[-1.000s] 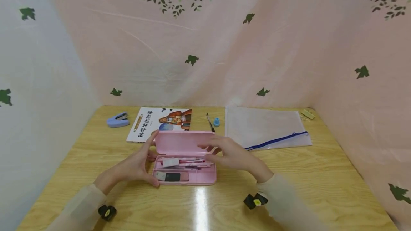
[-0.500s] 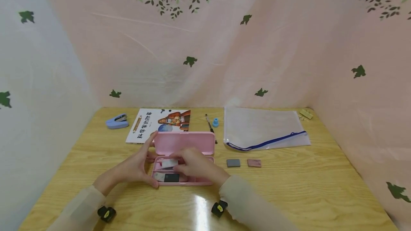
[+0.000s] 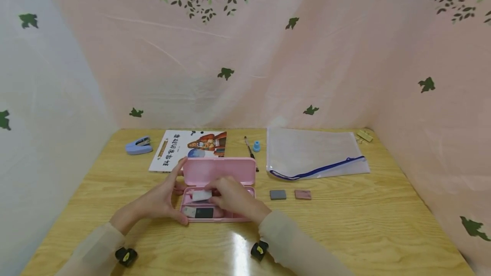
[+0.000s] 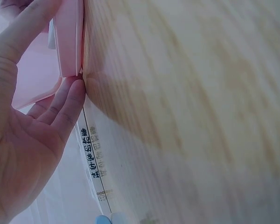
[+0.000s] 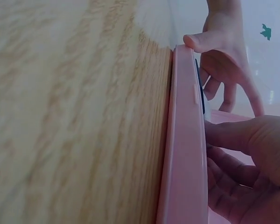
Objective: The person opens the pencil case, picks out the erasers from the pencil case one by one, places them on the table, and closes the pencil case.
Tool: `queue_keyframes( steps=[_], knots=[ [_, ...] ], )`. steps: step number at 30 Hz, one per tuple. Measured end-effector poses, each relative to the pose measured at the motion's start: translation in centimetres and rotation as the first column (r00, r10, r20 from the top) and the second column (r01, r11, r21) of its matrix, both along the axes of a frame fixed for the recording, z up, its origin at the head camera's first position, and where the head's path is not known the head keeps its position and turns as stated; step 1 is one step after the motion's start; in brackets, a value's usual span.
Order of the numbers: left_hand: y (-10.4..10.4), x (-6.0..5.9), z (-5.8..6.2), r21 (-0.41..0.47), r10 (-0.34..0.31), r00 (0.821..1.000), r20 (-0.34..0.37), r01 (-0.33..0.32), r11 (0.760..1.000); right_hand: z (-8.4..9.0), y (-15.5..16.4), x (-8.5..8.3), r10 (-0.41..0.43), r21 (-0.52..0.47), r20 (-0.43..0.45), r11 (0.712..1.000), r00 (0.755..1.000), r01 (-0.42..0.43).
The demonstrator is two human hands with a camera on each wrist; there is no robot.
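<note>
A pink pencil case [image 3: 219, 171] stands with its lid raised on the table. My left hand [image 3: 159, 199] grips its left end, thumb at the front corner and fingers behind at the lid; the left wrist view shows those fingers [image 4: 67, 109] at the case's edge. Over the rear compartment, my right hand [image 3: 232, 197] pinches the right end of a white eraser [image 3: 201, 195] between thumb and fingers. That hand covers most of the pens there. In the front compartment lies a white eraser with a black sleeve [image 3: 203, 212].
Grey [image 3: 278, 194] and reddish [image 3: 303, 194] blocks lie right of the case. Behind are a blue stapler [image 3: 139, 146], a book [image 3: 188, 148], a pen [image 3: 249, 147], a small blue cap-like piece [image 3: 256, 146], a clear zip pouch [image 3: 314, 152] and a gold clip [image 3: 365, 136].
My right hand has moved left and down from the case's right side to the white eraser and now pinches it. The left hand has kept its grip. The grey and reddish blocks have come into sight.
</note>
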State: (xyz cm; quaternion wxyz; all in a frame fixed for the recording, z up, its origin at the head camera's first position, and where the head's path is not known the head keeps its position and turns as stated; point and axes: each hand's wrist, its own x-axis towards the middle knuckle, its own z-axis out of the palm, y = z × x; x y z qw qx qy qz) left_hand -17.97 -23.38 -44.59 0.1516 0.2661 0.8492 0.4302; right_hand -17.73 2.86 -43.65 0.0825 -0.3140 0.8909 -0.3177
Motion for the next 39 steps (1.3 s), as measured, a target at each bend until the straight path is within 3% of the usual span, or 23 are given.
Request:
queue_keyframes(
  steps=[7, 14, 25, 33, 39],
  knots=[
    [-0.1, 0.0, -0.3, 0.002, -0.002, 1.0, -0.001, 0.002, 1.0, -0.4, -0.1, 0.0, -0.006, 0.006, 0.005, 1.0, 1.0, 0.006],
    [-0.7, 0.2, -0.2, 0.003, 0.011, 0.999, -0.033, -0.011, 1.0, -0.4, -0.8, -0.1, 0.026, 0.022, -0.083, 0.999, 0.996, -0.024],
    [-0.8, 0.2, -0.1, 0.013, -0.01, 1.0, -0.026, 0.01, 1.0, 0.0, -0.4, 0.5, 0.02, 0.019, -0.063, 1.0, 0.998, -0.019],
    [-0.4, 0.1, -0.2, 0.01, 0.008, 1.0, -0.03, -0.007, 1.0, 1.6, 2.6, 0.9, 0.042, 0.008, -0.127, 0.999, 0.991, -0.041],
    [-0.1, -0.1, -0.3, 0.004, 0.004, 1.0, -0.018, -0.004, 1.0, 2.5, 7.1, 1.4, 0.02, -0.051, -0.043, 0.998, 0.999, -0.023]
  ],
)
